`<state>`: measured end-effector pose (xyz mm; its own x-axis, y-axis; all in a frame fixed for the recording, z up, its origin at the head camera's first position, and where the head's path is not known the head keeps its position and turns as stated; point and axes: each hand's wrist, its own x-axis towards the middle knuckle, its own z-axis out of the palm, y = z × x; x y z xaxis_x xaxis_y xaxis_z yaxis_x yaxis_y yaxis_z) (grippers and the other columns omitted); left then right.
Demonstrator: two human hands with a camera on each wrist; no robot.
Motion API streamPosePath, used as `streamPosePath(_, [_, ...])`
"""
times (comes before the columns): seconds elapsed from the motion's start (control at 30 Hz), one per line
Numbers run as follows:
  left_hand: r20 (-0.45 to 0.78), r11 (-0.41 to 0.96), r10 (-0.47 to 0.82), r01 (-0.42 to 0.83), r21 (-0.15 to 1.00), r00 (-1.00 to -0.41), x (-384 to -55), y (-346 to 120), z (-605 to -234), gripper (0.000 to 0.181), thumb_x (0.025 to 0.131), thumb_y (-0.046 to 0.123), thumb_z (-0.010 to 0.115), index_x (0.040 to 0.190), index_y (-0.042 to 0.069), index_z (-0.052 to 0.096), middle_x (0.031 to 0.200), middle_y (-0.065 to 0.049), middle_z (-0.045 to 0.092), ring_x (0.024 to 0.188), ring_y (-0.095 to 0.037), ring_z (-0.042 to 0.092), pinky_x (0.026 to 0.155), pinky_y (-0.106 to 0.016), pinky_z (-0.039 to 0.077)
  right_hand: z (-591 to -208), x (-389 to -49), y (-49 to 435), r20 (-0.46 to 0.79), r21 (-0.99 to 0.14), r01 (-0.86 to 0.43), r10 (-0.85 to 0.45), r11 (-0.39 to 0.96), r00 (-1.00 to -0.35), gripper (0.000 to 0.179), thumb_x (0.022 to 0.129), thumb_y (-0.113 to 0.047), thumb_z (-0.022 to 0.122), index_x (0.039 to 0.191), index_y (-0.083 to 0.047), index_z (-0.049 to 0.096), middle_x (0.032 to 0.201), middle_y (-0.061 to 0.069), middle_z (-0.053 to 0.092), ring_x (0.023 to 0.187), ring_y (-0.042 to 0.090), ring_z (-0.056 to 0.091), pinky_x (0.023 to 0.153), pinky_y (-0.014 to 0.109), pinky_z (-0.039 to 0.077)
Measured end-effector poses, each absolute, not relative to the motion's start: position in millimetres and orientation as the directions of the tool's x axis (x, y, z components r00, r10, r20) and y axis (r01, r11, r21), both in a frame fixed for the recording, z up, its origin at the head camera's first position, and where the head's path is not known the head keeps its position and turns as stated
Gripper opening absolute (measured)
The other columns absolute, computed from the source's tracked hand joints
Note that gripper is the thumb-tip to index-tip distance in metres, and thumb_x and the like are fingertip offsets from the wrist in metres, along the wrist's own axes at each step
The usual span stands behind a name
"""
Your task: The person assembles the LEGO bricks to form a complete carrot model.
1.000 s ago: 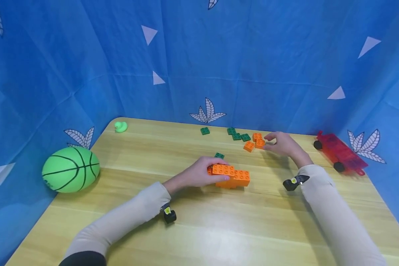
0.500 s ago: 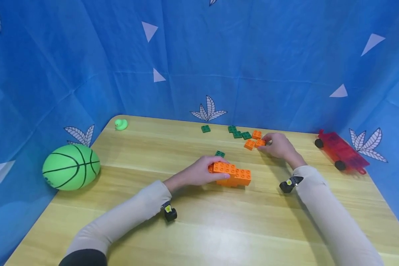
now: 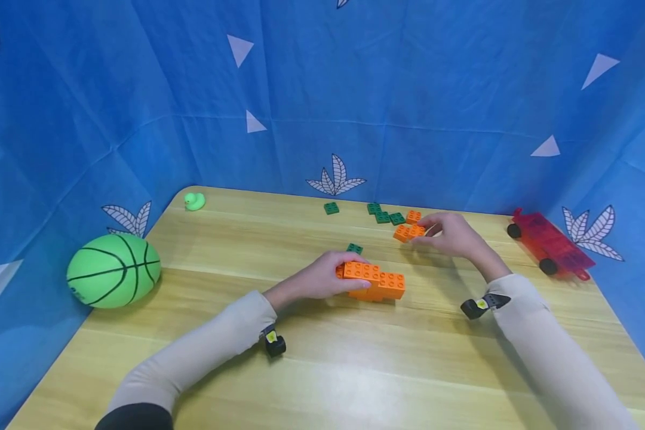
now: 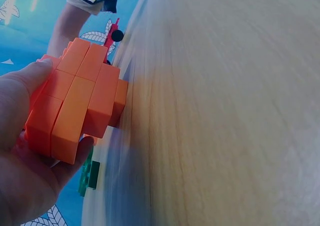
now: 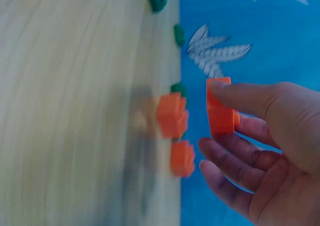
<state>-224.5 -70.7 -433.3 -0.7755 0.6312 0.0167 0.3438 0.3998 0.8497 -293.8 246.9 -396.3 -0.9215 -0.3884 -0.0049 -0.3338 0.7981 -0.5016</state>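
My left hand (image 3: 328,276) grips a block built of several orange bricks (image 3: 384,285), thumb on one side and fingers on the other. In the left wrist view this orange brick block (image 4: 75,95) shows its stepped, smooth side. Farther back, my right hand (image 3: 448,234) pinches a small orange brick (image 5: 220,108) between thumb and fingers; in the right wrist view it appears off the table, its studs facing the fingers. Two loose orange bricks lie beside it, one nearer (image 3: 401,233) and one behind (image 3: 413,217).
Several flat green bricks (image 3: 383,217) lie along the back, and a single green brick (image 3: 355,248) sits just behind the left hand. A red toy cart (image 3: 552,243) stands at right. A green ball (image 3: 114,270) and a green rubber duck (image 3: 194,201) are at left.
My right hand has closed its thumb and fingers on the small orange brick and shifted it slightly left, off the table. The left hand keeps its grip on the orange block, nearly still.
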Motion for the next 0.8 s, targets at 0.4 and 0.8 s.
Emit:
streamPosePath(0.4, [0.008,0.4,0.633,0.336,0.853,-0.774,-226,-71,-433,0.045,0.094,0.033,0.076,0.134,0.015,0.065,0.123,-0.002,0.07,0.097,-0.014,0.064,0.083,-0.023,0.058,-365,-247,220,0.057,-0.567,-0.481,-0.551,0.668,-0.833,0.04,0.089,-0.027,0.082,0.121,-0.005,0.072,0.111,0.009,0.077,0.099,0.024,0.07,0.081,0.036,0.062])
streamPosePath(0.8, [0.019,0.38,0.646,0.343,0.859,-0.763,-226,-71,-434,0.042,0.095,0.031,0.076,0.132,0.014,0.066,0.118,-0.002,0.07,0.094,-0.015,0.064,0.082,-0.023,0.059,-365,-223,203,0.038,-0.607,-0.526,-0.639,0.596,-0.768,0.034,0.087,-0.027,0.084,0.115,-0.01,0.075,0.109,0.003,0.077,0.098,0.019,0.07,0.077,0.029,0.061])
